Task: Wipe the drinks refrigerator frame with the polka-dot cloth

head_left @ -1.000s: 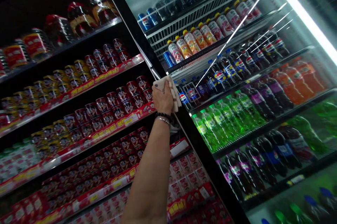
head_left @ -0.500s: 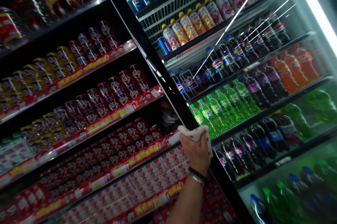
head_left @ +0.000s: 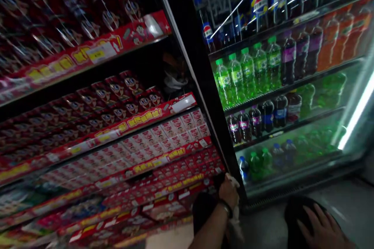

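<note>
Your right hand lies low at the bottom right, palm down and fingers spread flat over a dark rounded shape, which may be your knee; it holds nothing. Your left hand reaches forward and down from the bottom edge, the forearm rising toward the foot of the black cooler frame, a dark band and a bracelet on the wrist. Its fingers are closed round a pale cloth, which is pressed against the frame near its lower end, just above the floor; a loose tail of the cloth hangs below the wrist.

The floor to the right is pale grey and dim. Left of the frame, store shelves run away from you, packed with red packets and small pale boxes behind red and yellow price strips. Right of the frame, behind the glass door, stand rows of drinks: green bottles in the middle shelf, dark bottles below them, orange bottles farther right, and cola bottles on the top shelf. A bright strip light glows at the far right edge of the cooler. The whole view is tilted and somewhat blurred.
</note>
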The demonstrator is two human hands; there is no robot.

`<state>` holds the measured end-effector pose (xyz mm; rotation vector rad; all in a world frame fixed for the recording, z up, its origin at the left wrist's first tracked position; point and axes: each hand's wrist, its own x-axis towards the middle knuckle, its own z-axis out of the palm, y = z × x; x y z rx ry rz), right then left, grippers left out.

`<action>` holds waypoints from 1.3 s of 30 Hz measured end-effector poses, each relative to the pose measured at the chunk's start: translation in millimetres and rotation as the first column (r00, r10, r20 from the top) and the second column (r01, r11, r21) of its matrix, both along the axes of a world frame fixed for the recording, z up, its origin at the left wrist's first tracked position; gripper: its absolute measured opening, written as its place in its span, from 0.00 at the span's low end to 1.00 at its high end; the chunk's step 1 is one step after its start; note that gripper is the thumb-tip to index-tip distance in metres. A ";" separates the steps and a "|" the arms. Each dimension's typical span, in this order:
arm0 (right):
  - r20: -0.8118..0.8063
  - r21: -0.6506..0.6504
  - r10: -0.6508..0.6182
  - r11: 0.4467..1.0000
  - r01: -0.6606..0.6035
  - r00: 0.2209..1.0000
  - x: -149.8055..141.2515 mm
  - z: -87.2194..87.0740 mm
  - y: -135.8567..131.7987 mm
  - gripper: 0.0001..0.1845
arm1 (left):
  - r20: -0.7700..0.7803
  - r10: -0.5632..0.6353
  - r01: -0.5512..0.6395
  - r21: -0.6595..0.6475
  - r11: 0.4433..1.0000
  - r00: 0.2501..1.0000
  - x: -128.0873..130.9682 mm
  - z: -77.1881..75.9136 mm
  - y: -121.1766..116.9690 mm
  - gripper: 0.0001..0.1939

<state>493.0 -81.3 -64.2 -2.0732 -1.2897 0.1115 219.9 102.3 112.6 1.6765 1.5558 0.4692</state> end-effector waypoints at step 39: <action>-0.584 -0.024 0.519 0.757 -0.653 0.624 -115.6 177.2 41.6 0.21 | 0.850 0.260 0.264 -0.409 0.873 0.459 -92.6 -55.9 -103.5 0.42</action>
